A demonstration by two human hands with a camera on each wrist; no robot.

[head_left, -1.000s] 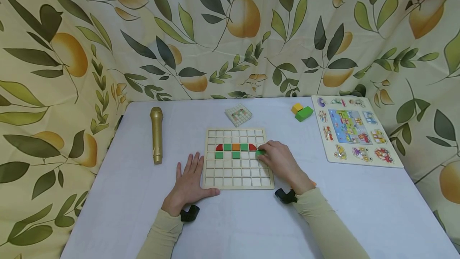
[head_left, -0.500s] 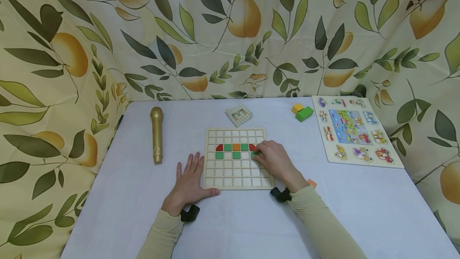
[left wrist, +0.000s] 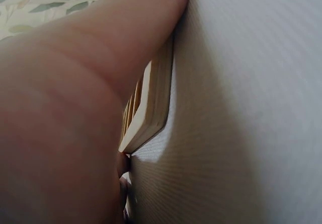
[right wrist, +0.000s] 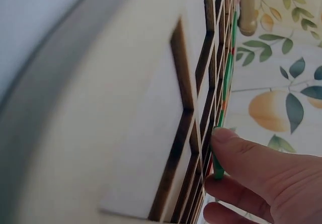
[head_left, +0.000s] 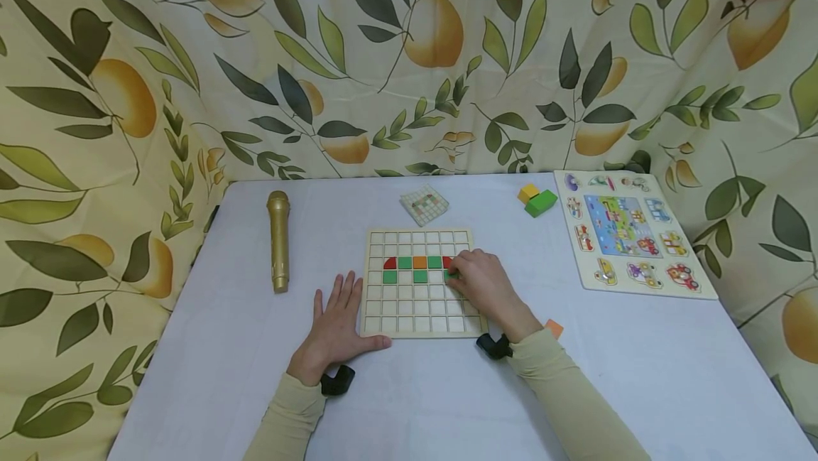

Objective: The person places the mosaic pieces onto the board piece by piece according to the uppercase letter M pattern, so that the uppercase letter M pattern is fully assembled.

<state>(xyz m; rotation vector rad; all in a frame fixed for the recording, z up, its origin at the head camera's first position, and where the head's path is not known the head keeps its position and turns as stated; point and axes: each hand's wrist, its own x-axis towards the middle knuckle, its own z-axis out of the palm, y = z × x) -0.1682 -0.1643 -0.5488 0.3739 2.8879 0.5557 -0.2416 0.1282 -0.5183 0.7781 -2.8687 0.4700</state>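
A wooden grid board (head_left: 415,308) lies at the middle of the table. Red rounded pieces, green squares and an orange square tile (head_left: 420,262) form a row in its cells, with green tiles below them. My left hand (head_left: 334,329) rests with spread fingers along the board's left edge, its thumb by the near-left corner, also seen in the left wrist view. Over the board's right side, my right hand (head_left: 491,289) pinches a green tile (right wrist: 218,168) between thumb and finger, at the cell row under the red piece. Fingers partly hide that tile in the head view.
Behind the board lies a small patterned card (head_left: 424,204). A gold microphone (head_left: 278,241) is at left. Yellow and green blocks (head_left: 540,203) sit at the back right, beside a picture puzzle board (head_left: 639,273). An orange piece (head_left: 554,328) lies near the right wrist.
My right hand has moved left with the green tile, from the board's right edge to the cell below the right red piece. More of the orange piece shows. The left hand has stayed still.
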